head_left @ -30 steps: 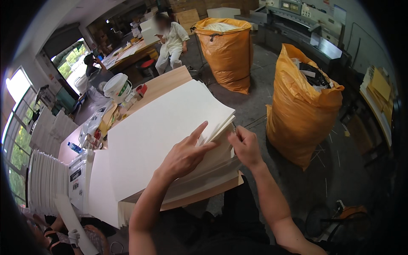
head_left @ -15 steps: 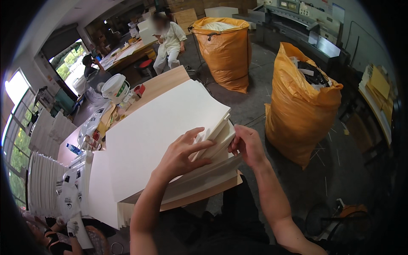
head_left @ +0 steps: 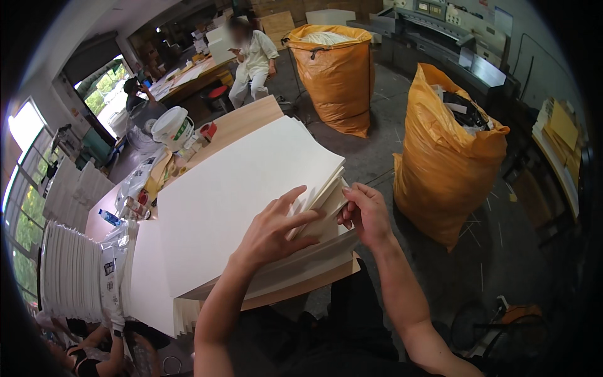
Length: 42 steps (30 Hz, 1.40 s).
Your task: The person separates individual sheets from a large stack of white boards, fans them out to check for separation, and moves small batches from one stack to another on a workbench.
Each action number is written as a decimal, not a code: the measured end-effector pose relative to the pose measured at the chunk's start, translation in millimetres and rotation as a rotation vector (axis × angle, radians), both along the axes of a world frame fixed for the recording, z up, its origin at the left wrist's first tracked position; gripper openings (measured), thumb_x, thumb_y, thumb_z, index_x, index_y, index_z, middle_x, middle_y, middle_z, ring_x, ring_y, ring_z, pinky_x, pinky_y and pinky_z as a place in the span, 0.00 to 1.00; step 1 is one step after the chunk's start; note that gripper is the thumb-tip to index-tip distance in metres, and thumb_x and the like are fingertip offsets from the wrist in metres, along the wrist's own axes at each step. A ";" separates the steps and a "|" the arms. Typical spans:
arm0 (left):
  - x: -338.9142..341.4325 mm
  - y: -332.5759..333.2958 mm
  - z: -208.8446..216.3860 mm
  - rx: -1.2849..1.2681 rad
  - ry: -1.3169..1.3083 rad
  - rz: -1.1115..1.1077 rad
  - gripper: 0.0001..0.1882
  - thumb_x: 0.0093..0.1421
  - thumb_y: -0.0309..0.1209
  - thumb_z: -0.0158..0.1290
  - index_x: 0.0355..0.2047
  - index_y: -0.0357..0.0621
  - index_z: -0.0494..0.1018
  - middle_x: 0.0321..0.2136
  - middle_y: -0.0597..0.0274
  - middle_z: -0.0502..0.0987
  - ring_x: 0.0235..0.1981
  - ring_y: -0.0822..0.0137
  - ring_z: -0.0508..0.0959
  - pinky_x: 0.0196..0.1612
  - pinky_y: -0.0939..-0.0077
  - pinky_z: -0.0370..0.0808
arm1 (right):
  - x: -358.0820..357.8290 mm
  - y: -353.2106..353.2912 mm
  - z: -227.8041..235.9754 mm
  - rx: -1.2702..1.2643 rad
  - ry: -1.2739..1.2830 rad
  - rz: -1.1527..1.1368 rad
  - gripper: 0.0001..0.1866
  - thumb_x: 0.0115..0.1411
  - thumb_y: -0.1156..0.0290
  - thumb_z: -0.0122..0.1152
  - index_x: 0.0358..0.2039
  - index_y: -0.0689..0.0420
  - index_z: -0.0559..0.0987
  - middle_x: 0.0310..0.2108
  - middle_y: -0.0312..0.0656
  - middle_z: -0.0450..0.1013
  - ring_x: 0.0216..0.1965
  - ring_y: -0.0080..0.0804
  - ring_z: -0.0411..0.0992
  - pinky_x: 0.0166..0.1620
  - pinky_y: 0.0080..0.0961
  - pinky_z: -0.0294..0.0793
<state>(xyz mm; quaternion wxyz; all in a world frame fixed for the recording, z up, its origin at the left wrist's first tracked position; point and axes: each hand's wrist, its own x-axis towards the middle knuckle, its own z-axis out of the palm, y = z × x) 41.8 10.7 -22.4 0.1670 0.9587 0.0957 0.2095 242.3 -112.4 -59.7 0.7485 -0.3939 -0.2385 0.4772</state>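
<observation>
Floor (head_left: 458, 283): dark, right of the right grip (head_left: 369, 217)
Window (head_left: 28, 220): daylit, far left of it
Wall (head_left: 546, 69): grey, beyond it

Right of the right hand (head_left: 369, 217) stands a stuffed orange sack (head_left: 449, 163); ahead and left of the left hand (head_left: 271, 229), a white bucket (head_left: 168, 131) and red-topped stool (head_left: 218, 92).

We note a paper workshop: white sheets (head_left: 232, 182) stacked at the worktop (head_left: 260, 114) near edge, filled orange sacks (head_left: 449, 157) off its right edge, a control-panelled machine (head_left: 478, 44) beyond.
</observation>
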 end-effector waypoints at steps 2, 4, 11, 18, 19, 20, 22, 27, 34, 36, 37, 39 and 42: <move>0.2 3.4 -2.4 0.004 -0.015 -0.017 0.32 0.44 0.38 0.76 0.52 0.67 0.81 0.67 0.48 0.67 0.59 0.44 0.77 0.58 0.56 0.80 | 1.0 -1.1 -2.6 0.002 -0.003 0.002 0.19 0.71 0.65 0.58 0.21 0.53 0.70 0.17 0.36 0.70 0.20 0.27 0.74 0.23 0.22 0.66; -0.1 2.9 2.6 -0.010 0.006 -0.024 0.30 0.49 0.34 0.73 0.54 0.69 0.80 0.68 0.47 0.66 0.59 0.43 0.77 0.57 0.56 0.80 | 3.9 -1.9 -9.2 0.012 -0.011 -0.001 0.19 0.71 0.65 0.58 0.21 0.54 0.70 0.17 0.36 0.70 0.20 0.27 0.73 0.23 0.22 0.66; 1.4 -5.6 10.9 -0.012 0.049 0.021 0.28 0.61 0.21 0.58 0.58 0.71 0.77 0.69 0.47 0.65 0.58 0.42 0.77 0.57 0.56 0.80 | -3.6 0.5 -8.1 -0.111 -0.302 -0.138 0.20 0.71 0.64 0.59 0.20 0.54 0.70 0.16 0.37 0.70 0.18 0.27 0.72 0.22 0.23 0.66; 0.8 -4.8 5.1 0.014 0.000 0.011 0.30 0.47 0.32 0.74 0.52 0.68 0.80 0.67 0.49 0.67 0.58 0.44 0.78 0.57 0.57 0.80 | -0.4 2.0 -6.4 0.054 0.015 -0.015 0.19 0.72 0.66 0.57 0.21 0.53 0.71 0.17 0.37 0.71 0.20 0.28 0.74 0.23 0.23 0.68; 1.1 -3.8 2.0 0.021 -0.010 0.014 0.31 0.45 0.33 0.75 0.51 0.68 0.80 0.66 0.49 0.68 0.57 0.44 0.78 0.56 0.57 0.80 | -1.3 2.0 -5.8 0.053 0.014 -0.015 0.19 0.72 0.66 0.57 0.21 0.54 0.71 0.18 0.37 0.71 0.20 0.28 0.74 0.23 0.23 0.68; 1.3 -3.3 0.1 0.028 -0.020 0.017 0.32 0.43 0.35 0.77 0.51 0.68 0.80 0.66 0.49 0.69 0.57 0.44 0.79 0.56 0.57 0.81 | -1.7 1.6 -5.9 0.052 0.012 -0.016 0.19 0.72 0.66 0.57 0.21 0.54 0.70 0.18 0.37 0.71 0.20 0.28 0.74 0.23 0.23 0.68; 2.3 -0.7 -0.3 0.011 -0.023 0.002 0.32 0.44 0.34 0.76 0.51 0.67 0.81 0.65 0.49 0.69 0.57 0.44 0.79 0.57 0.57 0.81 | 0.1 -3.0 -8.9 0.036 -0.026 -0.073 0.19 0.72 0.67 0.56 0.22 0.55 0.70 0.19 0.37 0.71 0.20 0.28 0.73 0.23 0.24 0.68; 3.2 -1.5 1.2 -0.037 -0.026 0.003 0.31 0.46 0.34 0.76 0.52 0.68 0.81 0.66 0.48 0.69 0.58 0.44 0.78 0.58 0.55 0.80 | -6.4 -22.9 -37.2 0.038 -1.122 -0.838 0.09 0.64 0.68 0.61 0.30 0.59 0.75 0.32 0.47 0.75 0.32 0.41 0.75 0.32 0.35 0.73; 7.4 -10.3 -12.1 0.285 0.105 -0.077 0.38 0.52 0.37 0.71 0.63 0.76 0.71 0.74 0.46 0.51 0.72 0.39 0.60 0.63 0.51 0.75 | -19.8 -28.6 -32.6 0.078 -1.527 -0.155 0.22 0.56 0.61 0.65 0.51 0.51 0.83 0.61 0.51 0.71 0.69 0.53 0.59 0.73 0.50 0.51; 7.7 -11.0 -18.5 0.322 0.118 -0.069 0.42 0.54 0.38 0.69 0.68 0.76 0.65 0.76 0.45 0.47 0.74 0.39 0.56 0.65 0.51 0.72 | -14.9 -30.5 -36.0 0.039 -1.542 -0.044 0.22 0.57 0.60 0.63 0.51 0.54 0.83 0.59 0.51 0.73 0.69 0.50 0.60 0.74 0.52 0.48; 7.2 -9.0 -20.0 0.279 0.089 -0.055 0.44 0.54 0.38 0.69 0.70 0.74 0.62 0.76 0.43 0.47 0.74 0.39 0.55 0.67 0.51 0.71 | -15.0 -31.0 -38.0 0.022 -1.530 -0.046 0.22 0.57 0.60 0.63 0.51 0.54 0.83 0.59 0.51 0.74 0.68 0.50 0.61 0.74 0.52 0.48; 8.7 -12.7 -15.9 0.236 0.045 0.001 0.48 0.51 0.32 0.69 0.72 0.55 0.60 0.74 0.42 0.50 0.71 0.38 0.60 0.63 0.50 0.73 | -15.9 -31.0 -39.0 0.025 -1.479 -0.069 0.19 0.57 0.61 0.63 0.46 0.57 0.84 0.55 0.51 0.76 0.67 0.50 0.62 0.74 0.51 0.48; 15.6 -7.9 -21.8 0.210 0.021 0.058 0.47 0.52 0.33 0.69 0.71 0.51 0.60 0.73 0.43 0.53 0.69 0.39 0.63 0.61 0.52 0.75 | -18.4 -28.2 -34.1 0.015 -1.469 -0.170 0.16 0.57 0.67 0.62 0.44 0.59 0.84 0.50 0.52 0.78 0.61 0.50 0.69 0.68 0.46 0.60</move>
